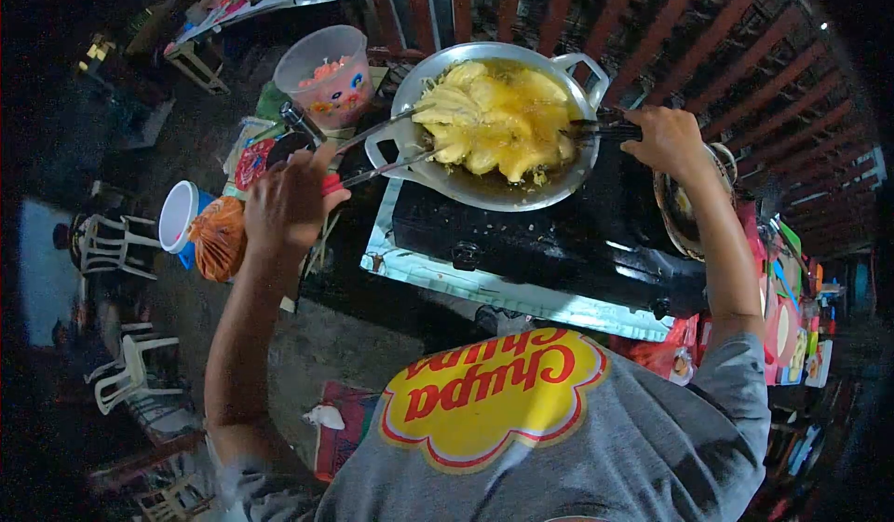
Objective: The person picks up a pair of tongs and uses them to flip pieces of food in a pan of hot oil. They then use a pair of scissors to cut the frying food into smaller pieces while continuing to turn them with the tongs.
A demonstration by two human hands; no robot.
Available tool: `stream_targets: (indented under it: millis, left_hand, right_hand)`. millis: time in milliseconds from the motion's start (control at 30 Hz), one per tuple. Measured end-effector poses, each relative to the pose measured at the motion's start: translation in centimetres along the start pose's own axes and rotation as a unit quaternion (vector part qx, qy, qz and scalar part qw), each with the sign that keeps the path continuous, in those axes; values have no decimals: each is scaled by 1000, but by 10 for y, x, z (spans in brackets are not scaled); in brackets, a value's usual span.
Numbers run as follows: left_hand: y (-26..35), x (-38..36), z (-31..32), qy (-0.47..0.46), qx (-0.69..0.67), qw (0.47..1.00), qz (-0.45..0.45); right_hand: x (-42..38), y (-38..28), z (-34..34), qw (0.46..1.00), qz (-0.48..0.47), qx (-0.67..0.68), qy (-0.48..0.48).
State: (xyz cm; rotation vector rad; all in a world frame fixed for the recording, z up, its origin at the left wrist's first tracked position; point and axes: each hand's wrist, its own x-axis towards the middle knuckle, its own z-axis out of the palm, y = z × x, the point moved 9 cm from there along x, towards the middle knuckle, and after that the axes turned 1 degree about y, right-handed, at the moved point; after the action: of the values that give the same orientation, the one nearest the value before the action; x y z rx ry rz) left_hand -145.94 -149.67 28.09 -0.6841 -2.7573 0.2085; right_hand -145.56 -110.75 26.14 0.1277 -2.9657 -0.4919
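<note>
Well left of the round metal wok [515, 203], white plastic chairs [135, 373] stand on a dark, rough floor [358, 331]; nearer it hangs a crinkled orange bag [219, 239]; the left hand [291, 196] is closed round metal tongs [386, 166], spread over its left rim; inside, lumpy yellow pieces [489, 117] lie in glossy, bubbling oil; under it, a black, crumb-specked surface [549, 243]; behind, reddish slats [596, 19]; at its right, the right hand [669, 138] grips a dark utensil [605, 132].

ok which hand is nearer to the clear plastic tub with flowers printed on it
Left. The left hand is on the near side of the tub; the right hand is across the round silver metal pan from it.
</note>
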Motion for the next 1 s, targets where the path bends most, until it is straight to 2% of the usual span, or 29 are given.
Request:
stream_targets:
  millis: [67,267,300,333,400,467,533,600,667,733,800,867,900,1000]
  left_hand:
    - [5,5,-2,-18,8,1000,-14]
    - [-4,19,21,-9,23,1000,-14]
    - [-5,21,20,19,22,1000,2]
    - [-7,24,24,21,20,1000,7]
    - [-1,27,18,92,35,994,52]
    - [5,33,16,105,37,991,69]
    - [-2,40,27,77,47,996,28]
    - [-5,39,27,88,45,995,21]
    - [-8,37,24,99,41,994,14]
    - [-1,28,3,156,-32,985,72]
    - [9,24,-8,146,-48,986,63]
    - [19,21,-1,59,-136,988,31]
    - [27,17,-3,104,-198,973,59]
    - [66,12,-8,-34,-171,985,16]
  right_hand:
    - [-4,-3,4,993,37,15,-111]
    - [-19,-13,1,994,29,15,-108]
    - [-23,-15,-1,993,34,14,-110]
    - [-28,-19,-6,994,32,20,-104]
    - [-36,-22,-15,994,33,25,-101]
    - [-41,-27,-26,996,8,34,-87]
    - [-44,-18,-32,997,20,34,-67]
    - [-45,-9,-36,998,33,33,-48]
    - [-39,-8,-43,1000,-4,-30,-8]
    - [-34,-12,-35,998,-30,-54,11]
    - [-27,-22,-27,994,-67,-82,-6]
    - [-18,-25,-14,992,-83,-89,-13]
    - [-15,-27,-10,991,-95,-97,-2]
    - [-17,-36,-7,988,-118,-92,41]
